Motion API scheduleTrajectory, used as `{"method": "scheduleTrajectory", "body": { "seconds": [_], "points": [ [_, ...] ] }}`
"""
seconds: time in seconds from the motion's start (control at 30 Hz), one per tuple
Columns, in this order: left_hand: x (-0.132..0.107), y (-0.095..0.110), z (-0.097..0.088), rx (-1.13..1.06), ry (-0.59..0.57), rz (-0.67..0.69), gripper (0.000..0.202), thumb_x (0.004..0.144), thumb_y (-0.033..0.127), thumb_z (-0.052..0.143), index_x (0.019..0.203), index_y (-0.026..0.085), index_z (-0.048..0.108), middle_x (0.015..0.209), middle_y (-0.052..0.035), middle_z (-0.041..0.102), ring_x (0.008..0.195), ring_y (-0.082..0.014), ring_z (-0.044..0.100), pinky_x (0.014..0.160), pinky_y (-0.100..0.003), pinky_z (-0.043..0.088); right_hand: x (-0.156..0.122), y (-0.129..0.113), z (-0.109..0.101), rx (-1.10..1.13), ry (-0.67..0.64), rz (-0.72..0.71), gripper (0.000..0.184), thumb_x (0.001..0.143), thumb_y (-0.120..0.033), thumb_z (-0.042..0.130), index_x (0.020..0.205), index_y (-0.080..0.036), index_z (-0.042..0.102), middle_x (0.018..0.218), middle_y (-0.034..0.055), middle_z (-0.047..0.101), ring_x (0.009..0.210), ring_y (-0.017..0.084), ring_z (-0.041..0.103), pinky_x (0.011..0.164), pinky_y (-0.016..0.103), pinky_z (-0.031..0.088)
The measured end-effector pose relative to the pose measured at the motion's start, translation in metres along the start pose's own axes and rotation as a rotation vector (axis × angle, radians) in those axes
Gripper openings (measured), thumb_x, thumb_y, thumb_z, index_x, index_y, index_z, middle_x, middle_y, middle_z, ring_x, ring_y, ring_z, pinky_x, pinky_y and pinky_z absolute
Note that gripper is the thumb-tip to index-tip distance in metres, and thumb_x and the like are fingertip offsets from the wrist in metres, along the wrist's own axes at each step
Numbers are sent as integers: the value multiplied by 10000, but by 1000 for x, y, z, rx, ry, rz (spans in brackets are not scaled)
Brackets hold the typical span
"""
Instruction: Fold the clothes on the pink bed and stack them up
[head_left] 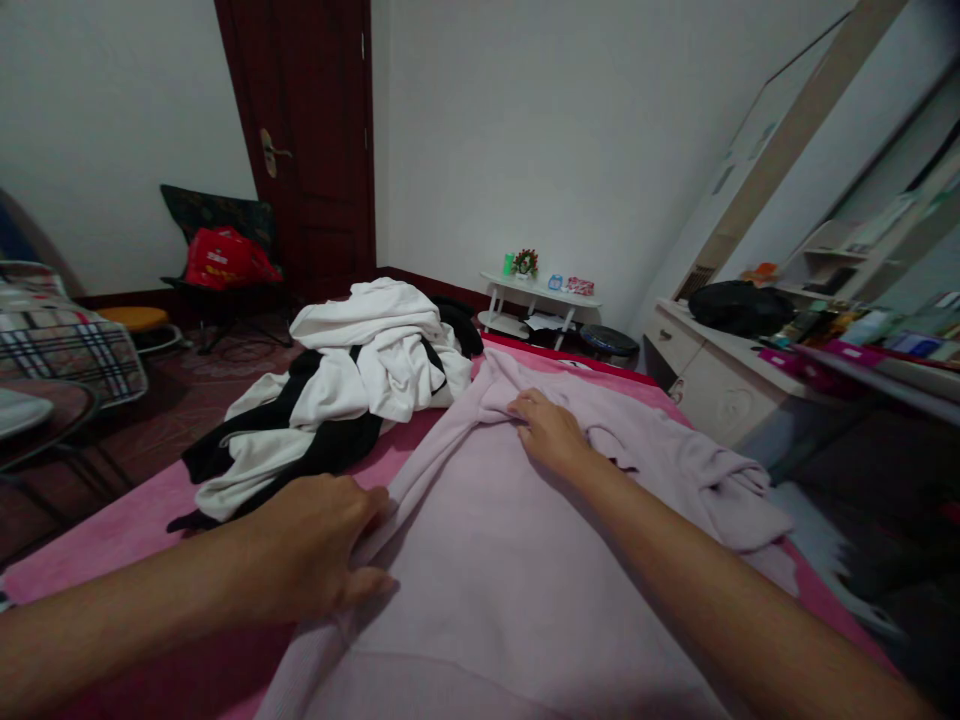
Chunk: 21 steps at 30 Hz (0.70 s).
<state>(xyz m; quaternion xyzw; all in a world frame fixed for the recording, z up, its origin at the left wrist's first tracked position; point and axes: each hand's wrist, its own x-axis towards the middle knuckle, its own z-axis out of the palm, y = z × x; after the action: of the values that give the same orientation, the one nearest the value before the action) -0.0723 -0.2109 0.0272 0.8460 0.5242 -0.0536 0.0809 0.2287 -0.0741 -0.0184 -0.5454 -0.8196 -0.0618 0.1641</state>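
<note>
A pale pink sweatshirt point(510, 560) lies spread over the pink bed cover, its ribbed hem nearest me. My left hand point(330, 540) is closed on its left side edge, thumb on top of the cloth and the other fingers curled out of sight. Farther up, my right hand point(551, 430) pinches a fold of the same garment near the shoulder, close to the neck opening. One sleeve is bunched at the right. Beyond my left hand lies a heap of white and black clothes point(367, 360).
The pink bed cover point(97, 550) shows at the left. A white dresser point(720, 370) with a black bag point(739, 305) and bottles stands at the right. By the far wall are a small white table point(536, 293) and a dark stool point(609, 342). A red bag point(229, 258) rests on a chair.
</note>
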Motion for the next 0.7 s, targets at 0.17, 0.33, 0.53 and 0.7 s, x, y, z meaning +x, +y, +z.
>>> {"method": "scheduleTrajectory", "body": {
  "seconds": [0.17, 0.33, 0.53, 0.7],
  "points": [
    [5, 11, -13, -192, -67, 166, 133, 784, 315, 522, 747, 201, 581, 655, -8, 596, 561, -148, 529, 504, -254, 303, 7, -9, 23, 8, -69, 53, 496, 784, -82, 549, 1257, -227, 515, 1391, 113, 419, 1191, 245, 492, 955, 351, 400],
    [18, 38, -39, -505, -57, 292, 166, 814, 308, 502, 701, 186, 493, 592, 45, 493, 487, -84, 410, 438, -223, 257, 22, 3, 12, 66, 63, 180, 417, 774, -186, 631, 1173, -174, 513, 1138, 112, 545, 1062, 246, 526, 903, 356, 418],
    [31, 87, -48, -607, -74, 429, 166, 744, 247, 530, 635, 190, 419, 532, 63, 398, 455, -69, 353, 408, -199, 240, 21, 40, -5, 41, 310, 222, 336, 750, -122, 570, 1079, -181, 539, 1103, 101, 542, 1055, 252, 499, 899, 362, 414],
    [67, 116, -9, -538, -327, 502, 217, 760, 314, 579, 611, 181, 493, 550, 36, 486, 509, -98, 459, 506, -205, 365, 2, 58, 6, -98, 128, 262, 331, 727, -36, 496, 988, -201, 617, 1054, 81, 597, 1023, 239, 531, 857, 326, 422]
  ]
}}
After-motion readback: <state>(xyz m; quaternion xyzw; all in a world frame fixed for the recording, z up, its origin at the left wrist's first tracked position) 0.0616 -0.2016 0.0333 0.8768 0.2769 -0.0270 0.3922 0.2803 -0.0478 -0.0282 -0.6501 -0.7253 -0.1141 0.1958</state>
